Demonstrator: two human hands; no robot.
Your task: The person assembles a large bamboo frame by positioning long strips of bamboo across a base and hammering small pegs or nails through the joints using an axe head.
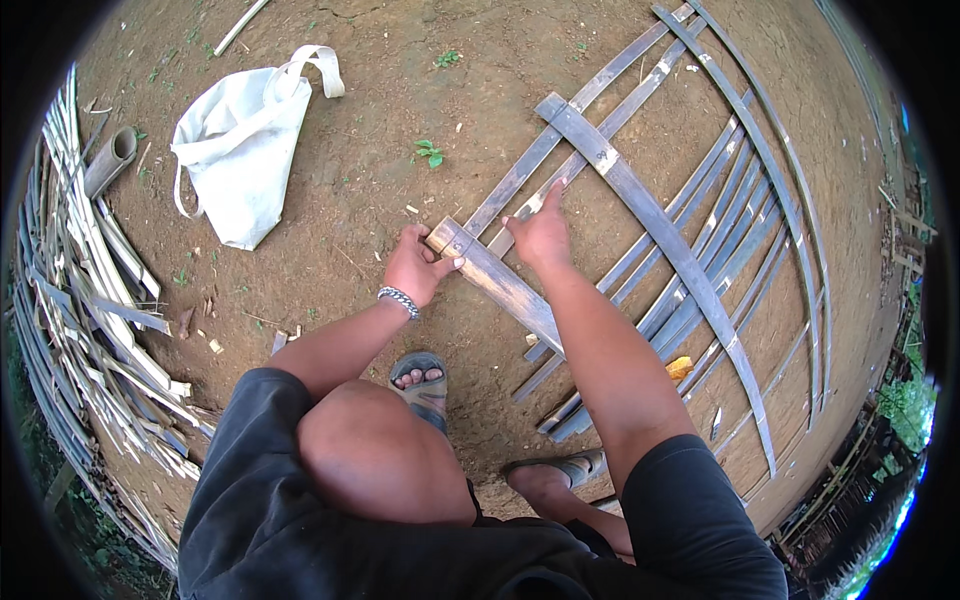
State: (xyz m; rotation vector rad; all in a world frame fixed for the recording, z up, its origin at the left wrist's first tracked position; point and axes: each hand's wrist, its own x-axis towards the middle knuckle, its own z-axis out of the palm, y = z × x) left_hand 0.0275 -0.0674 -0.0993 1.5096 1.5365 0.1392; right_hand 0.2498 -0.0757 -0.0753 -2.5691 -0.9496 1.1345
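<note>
A: Head view: which hand holds the bamboo crosspiece [495, 278]?
B: Left hand [415, 265], curled closed around its end, on the dirt ground [400, 100]. Right hand [541, 235] presses open fingers on a slat [560, 178].
A: Beyond?
B: White cloth bag [240, 150] lies upper left.

Outdoor rural work yard: bare packed dirt ground [400, 90], heap of split bamboo strips [90, 300] at one edge, flat bamboo slat lattice [700, 250] laid out, greenery beyond.
</note>
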